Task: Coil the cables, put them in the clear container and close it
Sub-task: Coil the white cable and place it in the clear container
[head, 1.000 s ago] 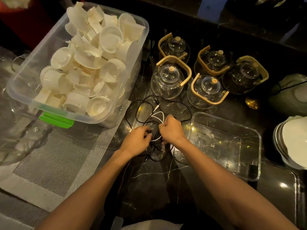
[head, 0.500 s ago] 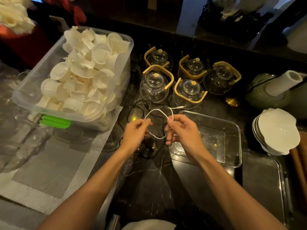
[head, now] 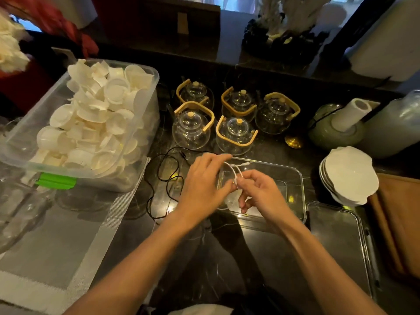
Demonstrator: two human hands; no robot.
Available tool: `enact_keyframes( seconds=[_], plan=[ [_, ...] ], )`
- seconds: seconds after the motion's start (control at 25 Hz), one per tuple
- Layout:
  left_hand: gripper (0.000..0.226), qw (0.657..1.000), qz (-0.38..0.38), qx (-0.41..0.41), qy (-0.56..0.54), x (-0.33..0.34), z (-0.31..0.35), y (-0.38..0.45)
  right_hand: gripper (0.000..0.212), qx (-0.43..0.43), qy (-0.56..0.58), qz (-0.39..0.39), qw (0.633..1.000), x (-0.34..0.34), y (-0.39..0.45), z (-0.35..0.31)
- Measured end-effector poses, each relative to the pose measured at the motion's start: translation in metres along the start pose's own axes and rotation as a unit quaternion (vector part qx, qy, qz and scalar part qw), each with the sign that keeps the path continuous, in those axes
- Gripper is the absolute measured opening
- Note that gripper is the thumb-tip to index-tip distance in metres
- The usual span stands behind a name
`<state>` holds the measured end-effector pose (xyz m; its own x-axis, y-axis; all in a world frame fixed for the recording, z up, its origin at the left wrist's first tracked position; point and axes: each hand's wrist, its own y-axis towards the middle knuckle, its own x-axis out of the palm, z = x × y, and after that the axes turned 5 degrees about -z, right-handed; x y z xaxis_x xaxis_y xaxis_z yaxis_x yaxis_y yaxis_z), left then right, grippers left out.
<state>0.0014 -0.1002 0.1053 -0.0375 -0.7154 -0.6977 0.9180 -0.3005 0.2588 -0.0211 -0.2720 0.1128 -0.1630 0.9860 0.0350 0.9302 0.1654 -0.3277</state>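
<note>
A short white cable point(head: 235, 170) is looped between my hands, above the left end of the clear container point(head: 295, 178). My right hand point(head: 261, 194) pinches the gathered loop near its plug ends. My left hand point(head: 204, 185) touches the same loop from the left, fingers spread over it. A thin black cable point(head: 163, 178) lies loose in wide loops on the dark marble to the left of the container. The container's clear lid point(head: 338, 242) lies flat to the right of it.
A big plastic bin point(head: 145, 123) full of white cups stands at the left on a grey mat. Several glass teapots point(head: 191, 128) with wooden handles stand behind the container. Stacked white plates point(head: 350, 173) and a paper towel roll point(head: 354, 112) are at the right.
Both hands lifted the white cable out of the tangle and carried it right, over the container's left end. The black cable stayed on the marble.
</note>
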Motion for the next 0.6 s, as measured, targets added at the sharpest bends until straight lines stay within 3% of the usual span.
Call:
enact_keyframes(
  seconds=[0.12, 0.28, 0.36, 0.48, 0.52, 0.6],
  plan=[
    [0.034, 0.992, -0.064, 0.087, 0.059, 0.011, -0.001, 0.013, 0.015, 0.016, -0.006, -0.02, 1.0, -0.017, 0.0, -0.002],
    [0.021, 0.992, -0.1, 0.068, 0.024, 0.02, -0.004, 0.025, 0.02, 0.023, -0.004, -0.024, 0.999, -0.038, 0.001, -0.003],
    [0.017, 0.994, -0.099, 0.045, -0.008, 0.025, -0.001, 0.029, 0.02, 0.024, 0.007, 0.01, 1.0, -0.049, 0.001, 0.0],
    [0.011, 0.989, -0.063, -0.062, -0.116, 0.032, 0.002, 0.032, 0.017, 0.051, 0.008, 0.098, 0.994, -0.068, 0.003, 0.016],
    [0.01, 0.971, -0.06, -0.122, -0.197, 0.033, 0.005, 0.033, 0.015, 0.066, -0.027, 0.12, 0.99, -0.074, 0.005, 0.024],
    [0.012, 0.903, -0.078, -0.22, -0.362, 0.035, 0.015, 0.036, 0.019, 0.105, -0.14, 0.142, 0.974, -0.08, 0.005, 0.037]
  ],
)
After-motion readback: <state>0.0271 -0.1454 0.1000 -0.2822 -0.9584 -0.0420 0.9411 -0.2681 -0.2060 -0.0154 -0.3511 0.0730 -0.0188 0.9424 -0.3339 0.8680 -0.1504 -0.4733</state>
